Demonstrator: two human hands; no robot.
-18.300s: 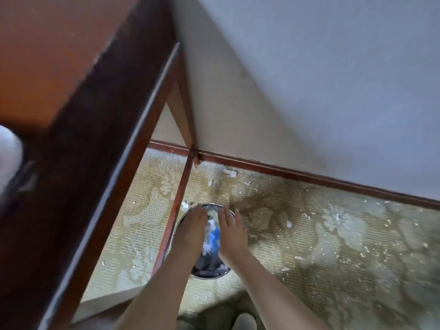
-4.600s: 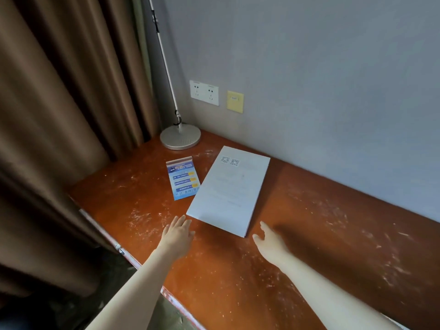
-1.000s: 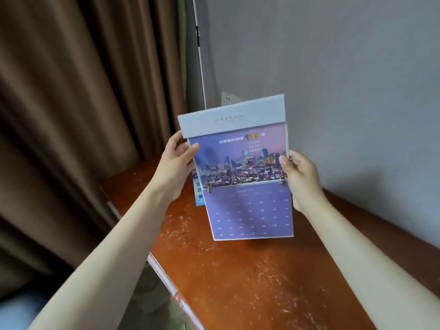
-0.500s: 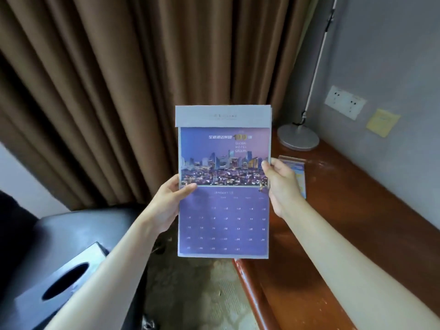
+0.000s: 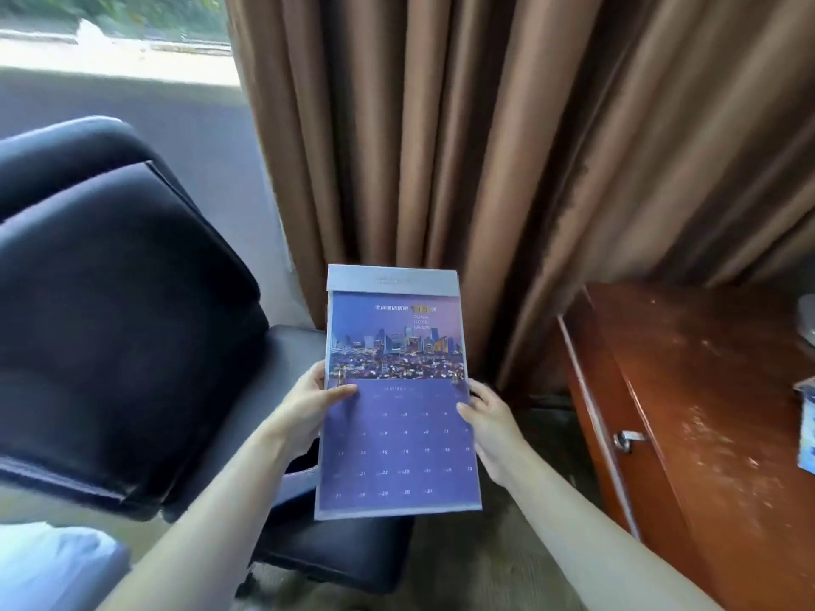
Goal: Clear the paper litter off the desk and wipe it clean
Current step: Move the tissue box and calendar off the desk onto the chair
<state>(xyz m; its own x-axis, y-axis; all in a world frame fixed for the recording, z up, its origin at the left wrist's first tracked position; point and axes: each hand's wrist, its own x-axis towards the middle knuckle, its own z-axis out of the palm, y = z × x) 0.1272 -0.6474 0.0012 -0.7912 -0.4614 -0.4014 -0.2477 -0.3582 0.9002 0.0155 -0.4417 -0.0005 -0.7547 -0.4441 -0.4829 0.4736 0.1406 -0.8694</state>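
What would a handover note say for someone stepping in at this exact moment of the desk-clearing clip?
Left hand: grips the calendar by its left edge.
Right hand: grips its right edge.
Calendar is upright in the air, off the desk, over the black chair seat.
Done: calendar lifted clear of the desktop.
Left: set the calendar down somewhere; a blue card sits at the desk's right edge of view; white specks and smears cover the desktop, so wiping is not done. No cloth is in view.
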